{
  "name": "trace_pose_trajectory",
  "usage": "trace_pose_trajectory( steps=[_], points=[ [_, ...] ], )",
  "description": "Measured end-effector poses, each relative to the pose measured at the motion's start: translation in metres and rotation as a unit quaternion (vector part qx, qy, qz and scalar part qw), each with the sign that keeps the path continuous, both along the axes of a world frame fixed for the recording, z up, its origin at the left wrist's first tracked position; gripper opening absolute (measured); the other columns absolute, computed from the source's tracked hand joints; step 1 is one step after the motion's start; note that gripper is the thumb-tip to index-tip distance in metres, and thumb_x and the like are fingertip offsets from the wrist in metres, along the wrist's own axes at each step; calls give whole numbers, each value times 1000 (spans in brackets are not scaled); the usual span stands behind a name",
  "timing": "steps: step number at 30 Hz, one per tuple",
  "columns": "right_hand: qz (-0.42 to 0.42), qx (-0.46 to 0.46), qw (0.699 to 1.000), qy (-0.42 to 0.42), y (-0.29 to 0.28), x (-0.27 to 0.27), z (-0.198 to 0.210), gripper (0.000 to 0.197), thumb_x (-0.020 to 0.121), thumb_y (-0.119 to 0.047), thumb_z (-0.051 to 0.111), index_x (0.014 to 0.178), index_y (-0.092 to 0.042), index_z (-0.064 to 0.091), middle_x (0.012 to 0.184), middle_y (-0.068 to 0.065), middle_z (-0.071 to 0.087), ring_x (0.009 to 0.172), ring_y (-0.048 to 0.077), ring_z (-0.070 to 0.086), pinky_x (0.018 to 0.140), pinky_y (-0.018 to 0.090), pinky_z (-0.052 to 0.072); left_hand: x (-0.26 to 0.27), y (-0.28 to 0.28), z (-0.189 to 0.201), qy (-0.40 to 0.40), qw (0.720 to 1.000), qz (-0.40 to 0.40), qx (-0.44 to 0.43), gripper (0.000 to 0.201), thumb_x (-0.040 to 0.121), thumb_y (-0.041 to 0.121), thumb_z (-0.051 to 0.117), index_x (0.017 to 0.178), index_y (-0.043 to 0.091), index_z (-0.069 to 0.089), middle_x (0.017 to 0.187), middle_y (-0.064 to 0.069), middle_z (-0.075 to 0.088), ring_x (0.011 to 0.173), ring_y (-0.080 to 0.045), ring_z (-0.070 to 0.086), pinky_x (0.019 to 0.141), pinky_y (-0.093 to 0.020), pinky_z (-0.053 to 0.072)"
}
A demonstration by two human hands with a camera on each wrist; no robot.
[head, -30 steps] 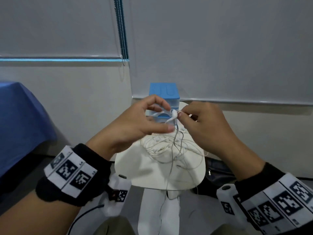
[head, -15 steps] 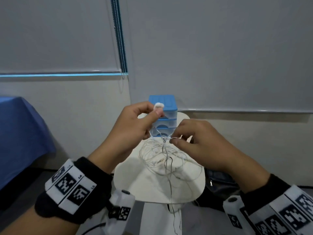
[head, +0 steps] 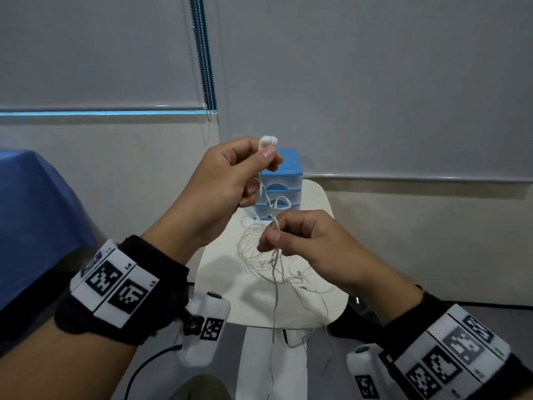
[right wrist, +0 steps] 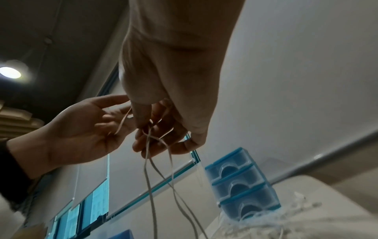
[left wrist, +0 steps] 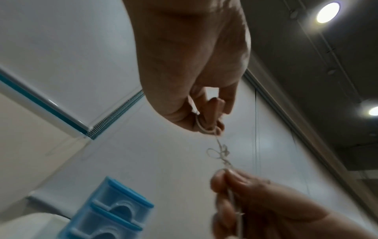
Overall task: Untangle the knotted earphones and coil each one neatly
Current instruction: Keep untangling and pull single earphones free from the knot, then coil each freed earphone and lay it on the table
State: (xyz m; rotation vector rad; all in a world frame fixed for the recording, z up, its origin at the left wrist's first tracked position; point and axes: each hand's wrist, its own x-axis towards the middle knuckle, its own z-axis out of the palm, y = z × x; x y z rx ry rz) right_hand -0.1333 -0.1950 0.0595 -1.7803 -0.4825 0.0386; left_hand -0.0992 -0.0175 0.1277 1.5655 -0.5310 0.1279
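My left hand is raised and pinches a white earbud between thumb and forefinger. Its thin white cable runs down through a small looped knot to my right hand, which pinches the cable lower down. In the left wrist view the knot hangs between the two pinches. Below my hands a loose tangle of earphone cables lies on the small white table. Several strands trail over its front edge.
A small blue drawer box stands at the back of the table, just behind my hands. A blue cloth-covered surface is at the left. A blind cord hangs on the wall behind.
My left hand has lifted the earbud upward while my right hand has slid down the cable. The cable between them has lengthened and the knot now shows.
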Motion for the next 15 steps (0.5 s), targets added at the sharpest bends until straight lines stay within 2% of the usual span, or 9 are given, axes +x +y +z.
trace_pose_trajectory(
  steps=[2, 4, 6, 7, 9, 12, 13, 15],
  points=[
    [-22, -6, 1000, -15, -2, 0, 4, 17, 102, -17, 62, 95, -7, 74, 91, 9, 78, 84, 8, 70, 75, 14, 48, -4, 12, -2, 8, 999, -21, 24, 24, 102, 24, 60, 102, 1, 69, 86, -5, 66, 47, -10, 33, 43, -19, 29],
    [-63, -37, 996, -60, -8, 0, 9, 19, 100, -22, 65, 89, -11, 77, 82, 6, 77, 76, 11, 67, 73, 23, 48, -9, 26, -4, 40, 995, -56, 71, 39, 100, 42, 57, 100, 6, 73, 91, -12, 70, 48, -17, 44, 44, -22, 36],
    [-113, -77, 983, -123, -12, 2, 12, 19, 98, -24, 68, 84, -15, 77, 75, 3, 74, 72, 24, 66, 69, 36, 50, -12, 37, -8, 75, 987, -56, 134, 60, 102, 57, 43, 97, 5, 73, 93, -17, 74, 57, -29, 61, 54, -28, 48],
    [-131, -90, 975, -153, -13, 2, 13, 17, 97, -24, 69, 85, -16, 78, 73, 3, 72, 73, 28, 66, 68, 40, 52, -12, 41, -11, 80, 982, -33, 166, 65, 104, 57, 38, 95, 4, 73, 91, -17, 76, 65, -32, 67, 62, -32, 51],
    [-152, -108, 961, -206, -12, 5, 11, 11, 96, -21, 71, 88, -20, 79, 71, 3, 70, 70, 28, 65, 66, 44, 52, -11, 43, -21, 67, 980, 12, 189, 63, 108, 49, 34, 92, 3, 75, 85, -17, 77, 77, -31, 71, 75, -37, 52],
    [-183, -121, 934, -281, -9, 10, 4, 10, 94, -19, 72, 94, -25, 80, 72, -3, 68, 68, 22, 66, 65, 46, 54, -13, 42, -37, 41, 985, 37, 161, 45, 109, 33, 43, 93, 4, 74, 79, -17, 76, 85, -31, 74, 96, -43, 55],
    [-193, -123, 925, -304, -9, 13, 1, 12, 94, -17, 73, 96, -26, 80, 73, -5, 67, 69, 19, 65, 65, 45, 53, -14, 42, -43, 36, 985, 42, 161, 39, 108, 29, 47, 93, 5, 74, 78, -16, 76, 88, -31, 74, 102, -47, 53],
    [-205, -123, 912, -332, -7, 14, -2, 15, 93, -13, 73, 100, -24, 81, 73, -5, 66, 69, 16, 61, 64, 42, 51, -16, 41, -53, 24, 984, 59, 168, 27, 105, 25, 56, 91, 10, 74, 76, -10, 76, 89, -31, 73, 102, -52, 48]
  ],
)
